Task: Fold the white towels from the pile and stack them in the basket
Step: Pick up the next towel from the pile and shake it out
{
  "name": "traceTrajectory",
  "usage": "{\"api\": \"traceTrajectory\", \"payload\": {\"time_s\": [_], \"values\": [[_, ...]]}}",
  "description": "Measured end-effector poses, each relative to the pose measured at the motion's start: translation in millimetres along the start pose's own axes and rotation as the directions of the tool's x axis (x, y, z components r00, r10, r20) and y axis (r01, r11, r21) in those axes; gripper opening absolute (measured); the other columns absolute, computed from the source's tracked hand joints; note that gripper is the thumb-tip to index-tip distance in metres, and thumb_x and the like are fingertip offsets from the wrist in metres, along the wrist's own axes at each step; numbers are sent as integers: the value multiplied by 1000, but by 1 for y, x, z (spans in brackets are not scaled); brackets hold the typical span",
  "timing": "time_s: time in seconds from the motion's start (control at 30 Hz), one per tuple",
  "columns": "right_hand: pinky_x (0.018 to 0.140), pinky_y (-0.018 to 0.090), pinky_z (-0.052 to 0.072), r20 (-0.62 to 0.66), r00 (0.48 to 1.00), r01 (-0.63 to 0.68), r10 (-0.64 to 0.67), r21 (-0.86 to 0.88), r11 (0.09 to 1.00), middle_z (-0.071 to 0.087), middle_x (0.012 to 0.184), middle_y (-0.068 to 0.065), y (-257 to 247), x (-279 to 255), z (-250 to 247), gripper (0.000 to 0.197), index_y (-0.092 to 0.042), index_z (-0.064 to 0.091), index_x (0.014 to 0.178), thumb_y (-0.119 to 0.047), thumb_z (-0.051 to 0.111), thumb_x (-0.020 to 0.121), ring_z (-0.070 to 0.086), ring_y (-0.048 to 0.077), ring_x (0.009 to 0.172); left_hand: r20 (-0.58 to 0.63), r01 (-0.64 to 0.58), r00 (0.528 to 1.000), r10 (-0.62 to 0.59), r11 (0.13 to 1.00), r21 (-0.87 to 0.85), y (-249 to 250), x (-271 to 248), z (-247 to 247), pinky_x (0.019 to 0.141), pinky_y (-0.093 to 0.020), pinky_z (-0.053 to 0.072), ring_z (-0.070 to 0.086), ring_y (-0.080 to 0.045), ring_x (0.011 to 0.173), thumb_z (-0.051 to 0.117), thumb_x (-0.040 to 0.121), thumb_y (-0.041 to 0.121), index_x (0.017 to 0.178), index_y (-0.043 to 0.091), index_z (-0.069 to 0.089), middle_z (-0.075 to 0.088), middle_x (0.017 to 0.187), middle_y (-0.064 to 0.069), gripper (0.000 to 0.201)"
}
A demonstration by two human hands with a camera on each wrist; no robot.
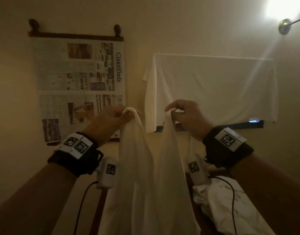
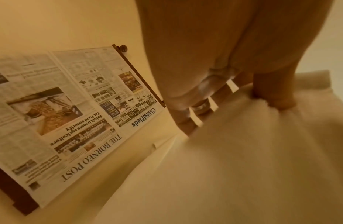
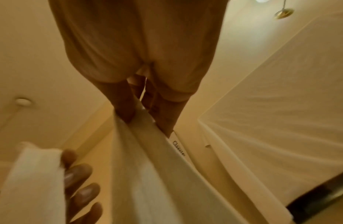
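Observation:
A white towel (image 1: pixel 145 175) hangs in front of me, held up by two of its top corners. My left hand (image 1: pixel 118 116) grips the left corner with curled fingers; in the left wrist view the left hand (image 2: pixel 234 94) sits on the cloth (image 2: pixel 243 166). My right hand (image 1: pixel 178 112) pinches the right corner between thumb and fingers, seen close in the right wrist view as the right hand (image 3: pixel 147 115) on the towel's edge (image 3: pixel 157 166). More crumpled white towels (image 1: pixel 218 200) lie low at the right. No basket shows in any view.
A newspaper (image 1: pixel 78 85) hangs from a wooden rail on the wall at the left. A white cloth (image 1: pixel 213 89) covers something on the wall to the right. A lamp (image 1: pixel 284 26) glares at the top right. Wrist camera cables (image 1: pixel 81 206) dangle below both arms.

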State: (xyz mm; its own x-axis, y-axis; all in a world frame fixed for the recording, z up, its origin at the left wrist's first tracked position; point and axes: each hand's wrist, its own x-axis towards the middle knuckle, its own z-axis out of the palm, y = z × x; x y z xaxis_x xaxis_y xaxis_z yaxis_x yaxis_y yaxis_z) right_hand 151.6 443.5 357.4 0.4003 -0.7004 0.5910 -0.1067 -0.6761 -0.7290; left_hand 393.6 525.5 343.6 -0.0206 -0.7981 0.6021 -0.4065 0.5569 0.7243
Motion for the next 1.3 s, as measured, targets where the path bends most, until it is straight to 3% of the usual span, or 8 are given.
{"api": "traceTrajectory", "payload": {"time_s": [0.17, 0.3, 0.4, 0.77, 0.93, 1.1, 1.2, 1.3], "values": [[70, 35, 60, 67, 992, 107, -106, -13, 994, 72, 94, 0, -31, 9, 18, 8, -18, 71, 95, -21, 69, 88, 72, 16, 83, -106, -51, 994, 40, 994, -98, 7, 2, -4, 69, -26, 54, 63, -9, 73, 67, 75, 50, 81, 29, 77, 69, 78, 6, 25], [84, 31, 57, 69, 955, 290, -288, -17, 957, 73, 91, -3, -54, 18, 25, 7, -21, 73, 91, -18, 72, 84, 70, 10, 88, -123, -67, 992, 42, 976, -206, 16, 12, -6, 87, -42, 57, 68, -21, 92, 73, 78, 42, 81, 29, 78, 73, 91, -2, 14], [83, 25, 56, 82, 930, 361, -359, -13, 932, 72, 93, -1, -65, 20, 25, 8, -18, 73, 93, -17, 69, 87, 69, 10, 89, -87, -54, 996, 35, 972, -227, 21, 19, -4, 84, -39, 56, 70, -21, 94, 64, 81, 35, 84, 26, 78, 74, 96, -3, 16], [79, 19, 54, 130, 909, 406, -397, -51, 912, 71, 94, 0, -64, 38, 11, 14, -9, 72, 103, -12, 67, 90, 68, 9, 88, 30, 7, 1000, 5, 920, -391, 14, 53, 19, 104, -55, 44, 65, -25, 102, 58, 93, 28, 97, 17, 75, 73, 101, -7, 20], [85, 43, 57, 366, 896, 322, -251, -146, 935, 60, 93, 9, -49, 54, -3, 36, -30, 56, 131, -16, 56, 97, 63, 31, 91, 110, 94, 992, -55, 918, -385, 5, 61, 32, 103, -55, 43, 63, -29, 102, 58, 93, 23, 109, 5, 67, 70, 105, -12, 25], [86, 50, 55, 428, 887, 277, -174, -190, 942, 62, 110, 8, -31, 60, -16, 15, -23, 63, 109, -20, 56, 97, 61, 28, 100, 146, 184, 979, -144, 933, -310, -4, 65, 49, 96, -49, 49, 61, -30, 94, 65, 86, 29, 98, 13, 75, 68, 98, -10, 22], [87, 49, 55, 373, 913, 249, -167, -185, 951, 66, 105, 5, -15, 69, -25, 12, -17, 64, 105, -21, 61, 94, 65, 25, 98, 32, 185, 983, -183, 969, -164, -4, 70, 61, 76, -36, 54, 65, -17, 79, 65, 84, 37, 93, 15, 74, 70, 85, -3, 26], [89, 50, 54, 316, 932, 252, -179, -209, 945, 68, 102, 9, 5, 80, -32, 16, -13, 64, 106, -23, 63, 93, 66, 26, 96, -174, 121, 975, -138, 987, -106, -6, 71, 74, 73, -36, 51, 61, -20, 72, 59, 93, 38, 94, 9, 69, 67, 83, -7, 32]]}}
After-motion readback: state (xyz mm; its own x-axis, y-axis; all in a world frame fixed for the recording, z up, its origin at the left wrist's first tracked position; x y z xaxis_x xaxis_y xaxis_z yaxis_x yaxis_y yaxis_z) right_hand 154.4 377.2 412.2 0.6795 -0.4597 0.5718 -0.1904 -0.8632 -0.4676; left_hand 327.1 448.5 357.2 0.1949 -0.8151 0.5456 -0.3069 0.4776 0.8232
